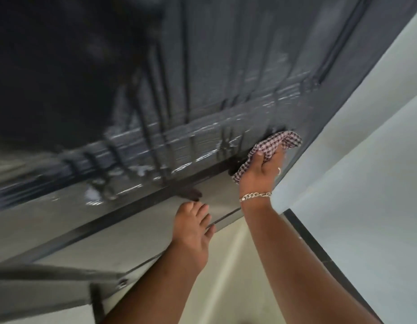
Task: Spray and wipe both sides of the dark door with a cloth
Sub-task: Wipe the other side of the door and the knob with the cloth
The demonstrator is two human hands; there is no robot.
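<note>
right hand, wearing a silver chain bracelet at the wrist and a ring on one finger, has its fingers and thumb curled round a bunched red-and-white checked cloth and presses it against the lower right part of the dark grey panelled door, near the door's edge. the left hand is out of the head view, so its state cannot be told. the door fills most of the upper frame and is seen at a steep tilt; its surface carries raised vertical ribs and a horizontal moulding, and it glistens with wet streaks and pale patches of liquid along the moulding and the band beneath it, to the left of the cloth. a bare foot stands on the pale glossy tiled floor just below the door's bottom edge, its toes close to a dark strip that runs along the base of the door. to the right of the door rises a plain pale wall, with a dark skirting band where it meets the floor. at the lower left a dark metal frame piece with a visible screw lies across the corner; much of the left side is blurred.
</note>
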